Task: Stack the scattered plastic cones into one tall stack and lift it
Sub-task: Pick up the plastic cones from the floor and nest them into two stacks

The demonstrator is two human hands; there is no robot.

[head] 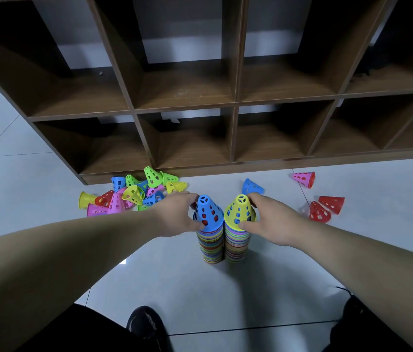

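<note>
Two tall multicoloured stacks of cones stand side by side on the floor. The left stack (211, 247) is topped by a blue cone (208, 212), and my left hand (177, 214) grips that cone with thumb at its rim. A yellow cone (239, 210) tops the right stack (235, 246); my right hand (274, 222) grips it, thumb at the rim, fingers behind. Loose cones lie scattered: a heap (134, 193) at the left by the shelf, a blue one (251, 186) behind my right hand, two red ones (324, 208) and a pink one (304, 179) at the right.
A dark wooden cubby shelf (233, 107) stands on the floor just behind the cones. The floor is pale grey tile (200, 288). My black shoes (147, 323) and dark trousers show at the bottom edge.
</note>
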